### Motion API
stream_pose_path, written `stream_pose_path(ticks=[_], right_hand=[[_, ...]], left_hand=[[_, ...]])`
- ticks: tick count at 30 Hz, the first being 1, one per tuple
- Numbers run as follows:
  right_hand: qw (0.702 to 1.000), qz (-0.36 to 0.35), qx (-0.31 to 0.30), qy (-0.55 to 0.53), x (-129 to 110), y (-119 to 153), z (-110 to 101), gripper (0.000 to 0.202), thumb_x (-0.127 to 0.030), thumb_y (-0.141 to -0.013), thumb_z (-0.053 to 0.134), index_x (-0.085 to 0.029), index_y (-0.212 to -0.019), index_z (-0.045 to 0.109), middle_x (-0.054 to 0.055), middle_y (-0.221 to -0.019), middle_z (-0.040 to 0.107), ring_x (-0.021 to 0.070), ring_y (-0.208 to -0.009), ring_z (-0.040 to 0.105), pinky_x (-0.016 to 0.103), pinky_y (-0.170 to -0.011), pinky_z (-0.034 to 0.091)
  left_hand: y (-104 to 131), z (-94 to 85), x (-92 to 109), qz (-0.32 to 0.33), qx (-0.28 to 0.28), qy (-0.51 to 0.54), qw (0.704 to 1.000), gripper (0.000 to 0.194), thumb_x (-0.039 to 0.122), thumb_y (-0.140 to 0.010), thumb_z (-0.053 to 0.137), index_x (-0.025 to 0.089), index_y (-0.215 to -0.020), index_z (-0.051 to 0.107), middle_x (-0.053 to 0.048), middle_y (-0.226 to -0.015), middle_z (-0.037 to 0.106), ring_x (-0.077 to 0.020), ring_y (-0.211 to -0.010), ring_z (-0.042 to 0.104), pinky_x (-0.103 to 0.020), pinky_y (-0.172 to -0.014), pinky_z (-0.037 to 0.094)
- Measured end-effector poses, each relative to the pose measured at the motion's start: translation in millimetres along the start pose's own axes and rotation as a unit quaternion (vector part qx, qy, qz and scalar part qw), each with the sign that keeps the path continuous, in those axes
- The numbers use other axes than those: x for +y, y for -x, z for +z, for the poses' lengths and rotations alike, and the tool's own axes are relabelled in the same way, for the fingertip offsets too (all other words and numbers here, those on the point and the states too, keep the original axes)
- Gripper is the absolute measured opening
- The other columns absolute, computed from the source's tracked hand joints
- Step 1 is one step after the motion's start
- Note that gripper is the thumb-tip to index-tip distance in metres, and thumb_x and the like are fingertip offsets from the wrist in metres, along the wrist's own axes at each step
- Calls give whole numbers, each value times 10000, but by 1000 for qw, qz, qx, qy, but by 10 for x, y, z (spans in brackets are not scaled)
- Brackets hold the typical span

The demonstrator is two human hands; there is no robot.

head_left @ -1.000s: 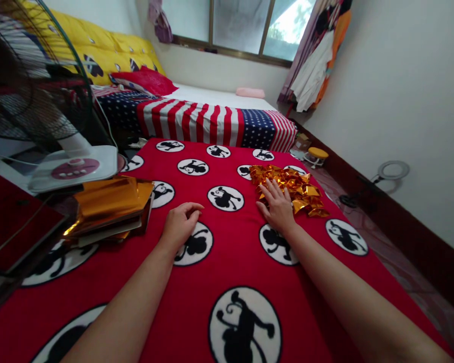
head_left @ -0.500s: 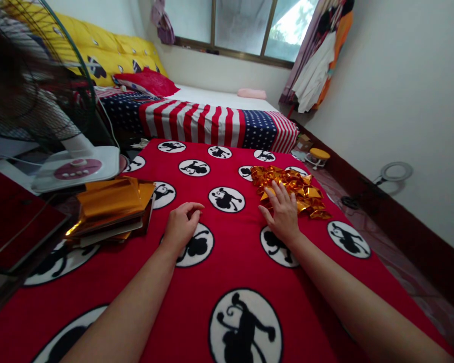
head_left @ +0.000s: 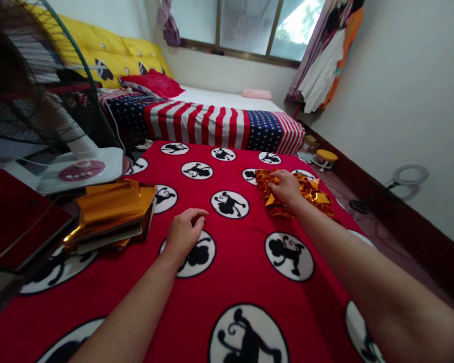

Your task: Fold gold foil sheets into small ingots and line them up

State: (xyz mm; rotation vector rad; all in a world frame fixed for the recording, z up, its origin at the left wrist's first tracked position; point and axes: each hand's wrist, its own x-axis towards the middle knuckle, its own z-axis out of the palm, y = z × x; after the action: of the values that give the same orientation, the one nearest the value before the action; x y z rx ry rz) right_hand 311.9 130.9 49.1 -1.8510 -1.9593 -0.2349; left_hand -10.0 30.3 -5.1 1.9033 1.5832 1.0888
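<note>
In the head view my right hand (head_left: 286, 187) reaches into a heap of folded gold foil paper pieces (head_left: 320, 198) on the right of the red cloth. Its fingers are closed around foil at the heap's left side, though the fingertips are partly hidden. My left hand (head_left: 185, 231) rests on the cloth, loosely curled, with a gap between thumb and forefinger and nothing in it. Left of that hand lies a stack of flat gold foil paper sheets (head_left: 111, 206), some with pale edges showing.
The red cloth (head_left: 234, 262) carries round monkey prints. At the left stand an electric fan (head_left: 81, 169) and a dark red panel (head_left: 18, 217). Beyond is a bed (head_left: 212, 123) with a flag-patterned cover. By the right wall are a yellow stool (head_left: 326, 155) and a ring light (head_left: 410, 174).
My right hand has moved forward from the heap's near edge, and its spread fingers have closed on the foil. My left hand stays nearly in place. The view has shifted slightly.
</note>
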Motion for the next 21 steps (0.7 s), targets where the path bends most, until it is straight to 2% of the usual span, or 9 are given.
stream_pose_path(ticks=[5, 8, 14, 21], right_hand=[[992, 16, -112, 59, 39, -330, 5, 352, -416, -673, 781, -289, -1001, 758, 41, -1043, 695, 231, -916, 628, 293, -722, 458], [984, 17, -149, 95, 7, -425, -1, 320, -436, -638, 808, -299, -925, 770, 28, -994, 704, 223, -870, 623, 281, -674, 429], [981, -11, -151, 121, 20, -554, 60, 238, -393, -681, 781, -305, -902, 769, 11, -928, 713, 197, -830, 615, 260, -644, 387], [975, -55, -150, 152, 36, -704, 143, 274, -395, -702, 760, -282, -952, 773, 46, -1035, 693, 205, -848, 606, 272, -657, 371]], left_hand=[[-6, 2, -10, -2, -1, 6, 1000, 203, 248, -825, 547, 222, -916, 727, -34, -944, 743, -191, -861, 670, -292, -784, 490], [-13, 4, -16, 0, -2, 9, 1000, 201, 230, -827, 545, 223, -910, 728, -30, -934, 742, -186, -853, 669, -285, -775, 490], [-23, 4, -15, -5, -6, 5, 1000, 199, 224, -826, 547, 224, -907, 728, -27, -928, 742, -182, -850, 670, -279, -776, 488], [-20, -2, -8, -8, -10, 8, 1000, 203, 213, -827, 544, 228, -910, 729, -23, -934, 741, -177, -851, 668, -272, -765, 483]])
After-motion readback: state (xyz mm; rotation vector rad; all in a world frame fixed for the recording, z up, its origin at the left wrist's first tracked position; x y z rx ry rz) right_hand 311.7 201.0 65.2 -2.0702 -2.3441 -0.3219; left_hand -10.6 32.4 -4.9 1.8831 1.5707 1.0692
